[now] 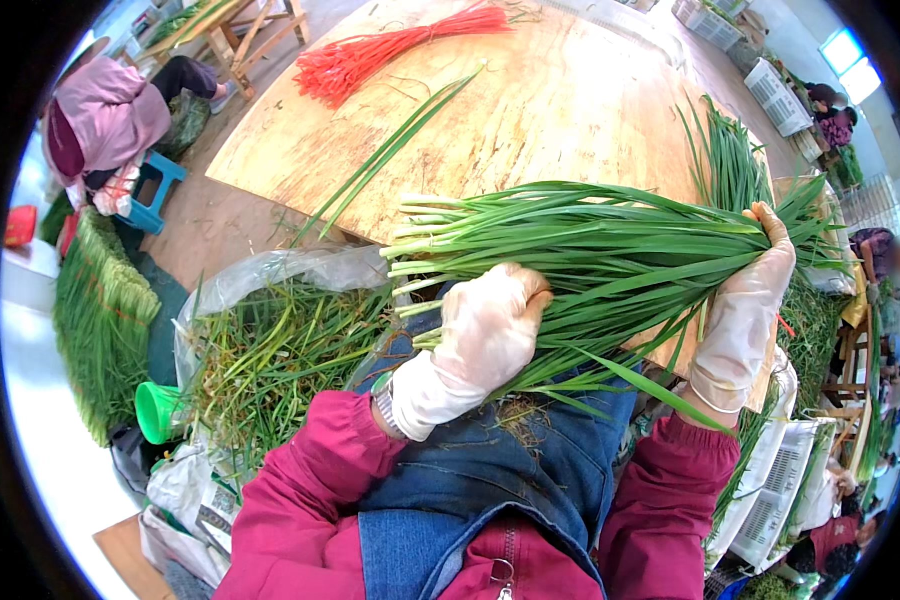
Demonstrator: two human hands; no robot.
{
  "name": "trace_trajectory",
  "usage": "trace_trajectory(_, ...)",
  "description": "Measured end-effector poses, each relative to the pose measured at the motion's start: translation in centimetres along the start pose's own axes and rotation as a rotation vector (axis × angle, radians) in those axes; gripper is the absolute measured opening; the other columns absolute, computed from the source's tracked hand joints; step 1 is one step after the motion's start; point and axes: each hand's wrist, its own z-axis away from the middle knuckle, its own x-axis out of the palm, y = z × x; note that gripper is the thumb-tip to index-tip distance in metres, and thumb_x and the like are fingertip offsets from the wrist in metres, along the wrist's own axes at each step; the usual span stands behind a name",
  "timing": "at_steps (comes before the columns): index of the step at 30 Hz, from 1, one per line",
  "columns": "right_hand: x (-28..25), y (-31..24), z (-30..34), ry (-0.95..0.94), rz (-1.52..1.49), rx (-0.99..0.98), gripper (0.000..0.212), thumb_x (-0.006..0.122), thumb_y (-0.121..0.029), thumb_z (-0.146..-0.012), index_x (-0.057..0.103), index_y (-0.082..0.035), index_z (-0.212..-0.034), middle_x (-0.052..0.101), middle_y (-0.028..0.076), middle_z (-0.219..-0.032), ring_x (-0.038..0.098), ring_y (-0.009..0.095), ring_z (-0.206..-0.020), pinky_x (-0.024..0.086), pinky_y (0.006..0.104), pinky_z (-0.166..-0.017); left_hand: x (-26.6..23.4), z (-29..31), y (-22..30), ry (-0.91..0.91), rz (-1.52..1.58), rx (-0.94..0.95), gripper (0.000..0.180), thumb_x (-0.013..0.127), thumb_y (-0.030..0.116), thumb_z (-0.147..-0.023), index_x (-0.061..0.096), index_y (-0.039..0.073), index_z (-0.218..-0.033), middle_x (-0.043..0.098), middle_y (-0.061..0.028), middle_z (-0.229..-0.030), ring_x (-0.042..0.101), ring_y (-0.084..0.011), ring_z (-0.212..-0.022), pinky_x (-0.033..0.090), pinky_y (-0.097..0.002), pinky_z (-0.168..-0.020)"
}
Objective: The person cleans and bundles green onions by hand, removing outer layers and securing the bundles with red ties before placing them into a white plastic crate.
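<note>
Head view showed a bundle of green stalks [620, 235] lying crosswise over the near edge of the wooden table [560, 110], its leafy end cupped by the right hand [752, 310], presumably to keep the limp blades gathered. The left hand [485, 325] was curled closed on the near-side stalks, close to the pale ends, probably because they were stiffer there; red strips [370, 60] lay farther back, seemingly out of the leaves' way.

A leafy green bunch [620, 235] stretches sideways over the near side of the tabletop [570, 120], pale stems [425, 200] left.
</note>
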Motion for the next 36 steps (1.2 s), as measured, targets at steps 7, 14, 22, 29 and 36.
trace_trajectory(7,-0.2,-0.2,-0.5,-0.005,-0.020,0.019,0.012,0.061,-0.013,-0.073,0.056,-0.002,-0.072,0.056,0.008,-0.064,0.052,0.019,-0.051,0.045,0.0296,-0.049,-12.9,-2.3,3.2,-0.256,1.426,0.059,0.009,0.060,0.007,-0.074,0.057,0.003,-0.067,0.055,-0.0080,-0.059,0.048,-0.0140,-0.042,0.042,-0.0269,-0.039)
trace_trajectory(14,-0.7,1.0,-1.6,-0.013,-0.002,-0.007,0.010,0.061,-0.012,-0.073,0.056,-0.003,-0.073,0.057,0.007,-0.066,0.052,0.019,-0.052,0.046,0.0298,-0.051,-19.6,7.2,-6.0,-0.634,-1.356,-0.836,0.040,0.068,0.021,-0.069,0.058,0.000,-0.101,0.060,-0.0159,-0.096,0.059,-0.0287,-0.086,0.047,-0.0362,-0.077)
trace_trajectory(22,-1.2,0.8,-2.3,-0.020,-0.003,0.023,0.011,0.060,-0.013,-0.073,0.056,-0.003,-0.070,0.057,0.007,-0.063,0.053,0.020,-0.051,0.046,0.0306,-0.050,-7.3,3.8,0.2,-0.230,-0.269,-0.057,0.019,0.064,0.012,-0.073,0.060,0.004,-0.090,0.059,-0.0112,-0.075,0.058,-0.0265,-0.064,0.047,-0.0316,-0.058)
trace_trajectory(29,-1.0,1.2,-2.1,-0.045,0.012,0.017,0.010,0.060,-0.011,-0.072,0.055,-0.004,-0.067,0.056,0.007,-0.062,0.053,0.020,-0.050,0.046,0.0302,-0.050,-4.5,2.6,-1.7,-0.012,-0.110,0.045,0.008,0.063,0.005,-0.072,0.059,0.001,-0.077,0.057,-0.0121,-0.065,0.056,-0.0253,-0.055,0.044,-0.0321,-0.050)
trace_trajectory(36,-1.0,1.0,-1.4,-0.048,-0.031,0.074,0.010,0.060,-0.012,-0.073,0.056,-0.004,-0.069,0.056,0.005,-0.062,0.053,0.019,-0.051,0.046,0.0294,-0.050,-14.8,4.0,0.8,0.135,0.884,-0.728,0.005,0.059,0.000,-0.072,0.056,-0.003,-0.069,0.048,-0.0037,-0.054,0.039,-0.0087,-0.039,0.031,-0.0207,-0.036)
